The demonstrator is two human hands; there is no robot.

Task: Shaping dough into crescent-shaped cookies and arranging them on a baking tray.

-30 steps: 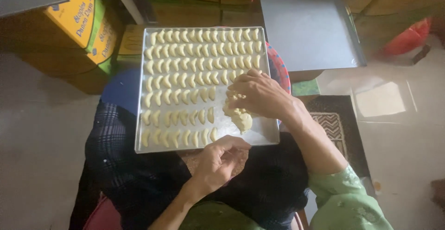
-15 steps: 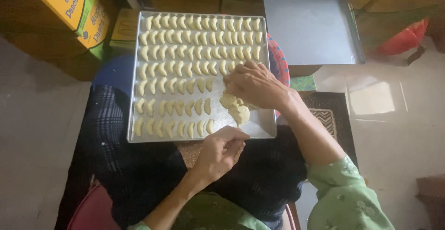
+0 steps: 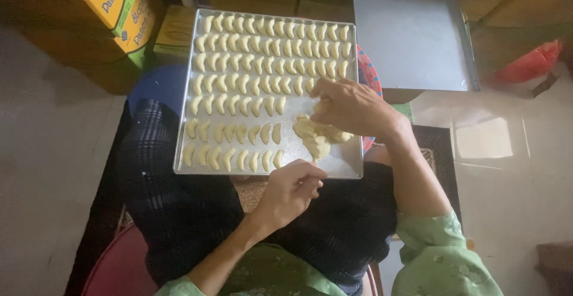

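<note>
Crescent pastries fill a tray on a worker's lap

A metal baking tray [image 3: 343,167] rests across the lap of a seated person in a dark checked skirt [image 3: 179,212] and green sleeves, seen from above. Rows of pale, crescent-shaped dough pieces [image 3: 268,51] cover most of the tray, lined up closely from its far edge down to two shorter rows near the person.

The right hand [image 3: 352,105] lies over the tray's right side, its fingers curled down beside the end of a row; whether its grip is closed on anything cannot be told. Just below that hand, a lump of unshaped dough [image 3: 316,136] sits on the bare metal near the tray's near right corner.

The left hand [image 3: 289,191] hovers at the tray's near edge, fingers drawn together in a pinch around a small bit of dough that is barely visible.

A second, empty tray [image 3: 412,39] stands beyond, to the right. Yellow cardboard boxes [image 3: 113,3] are stacked at the upper left, and a red bag [image 3: 528,63] lies on the floor at the far right.
</note>
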